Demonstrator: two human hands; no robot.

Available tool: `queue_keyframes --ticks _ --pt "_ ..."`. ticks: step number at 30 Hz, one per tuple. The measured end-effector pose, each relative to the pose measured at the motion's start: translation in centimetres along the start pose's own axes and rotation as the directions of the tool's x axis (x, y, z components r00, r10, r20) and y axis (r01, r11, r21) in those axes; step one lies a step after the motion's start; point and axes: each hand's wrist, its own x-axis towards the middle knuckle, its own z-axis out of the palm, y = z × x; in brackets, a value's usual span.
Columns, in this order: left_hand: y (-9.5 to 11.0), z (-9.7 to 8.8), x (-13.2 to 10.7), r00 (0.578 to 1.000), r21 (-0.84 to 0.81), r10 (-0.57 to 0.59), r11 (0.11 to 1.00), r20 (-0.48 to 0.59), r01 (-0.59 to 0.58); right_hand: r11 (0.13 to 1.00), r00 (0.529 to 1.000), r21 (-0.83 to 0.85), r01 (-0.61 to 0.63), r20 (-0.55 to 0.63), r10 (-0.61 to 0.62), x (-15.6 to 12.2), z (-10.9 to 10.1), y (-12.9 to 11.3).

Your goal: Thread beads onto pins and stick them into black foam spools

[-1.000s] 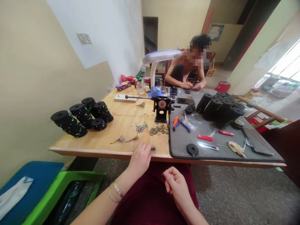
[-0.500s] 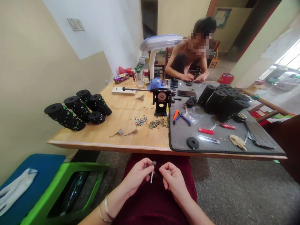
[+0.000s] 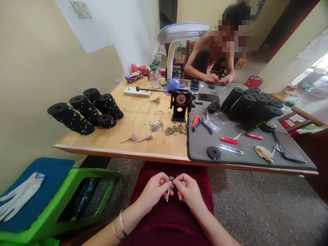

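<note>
Both hands are at the lower centre of the frame, below the table [image 3: 133,116] edge and in front of dark red cloth [image 3: 176,218]. The left hand [image 3: 156,187] pinches a small bundle [image 3: 171,178] between thumb and fingers; its grey head points up, its white stem down. The right hand [image 3: 188,188] has its thumb and forefinger closed together at the grey head; whether anything is gripped there cannot be told. Two tufts [image 3: 132,137] lie at the table's near edge, left of centre. Beads [image 3: 176,129] lie loose in two patches at centre, before a black winder [image 3: 180,100]. Black spools [image 3: 73,119] stand at left; others stand at right on a grey mat [image 3: 202,148], along with pliers [image 3: 205,126]. A co-worker's hands [image 3: 211,77] meet at the mat's far edge, upper right.
</note>
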Motion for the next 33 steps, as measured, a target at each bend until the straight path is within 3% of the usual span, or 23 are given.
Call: queue_keyframes --ticks 11,24,33 --pt "-0.69 0.13 0.25 0.996 0.082 0.089 0.993 -0.005 -0.088 0.997 0.998 -0.041 0.062 -0.027 -0.063 0.39 0.06 0.55" --pt "-0.4 0.12 0.39 0.999 -0.252 -0.043 0.967 -0.001 0.042 1.0 1.0 0.006 0.015 -0.017 -0.015 0.45 0.11 0.11" --pt "-0.51 0.11 0.61 0.995 -0.276 -0.08 0.957 0.065 0.095 0.999 1.0 0.046 0.009 -0.005 -0.008 0.35 0.21 -0.01"
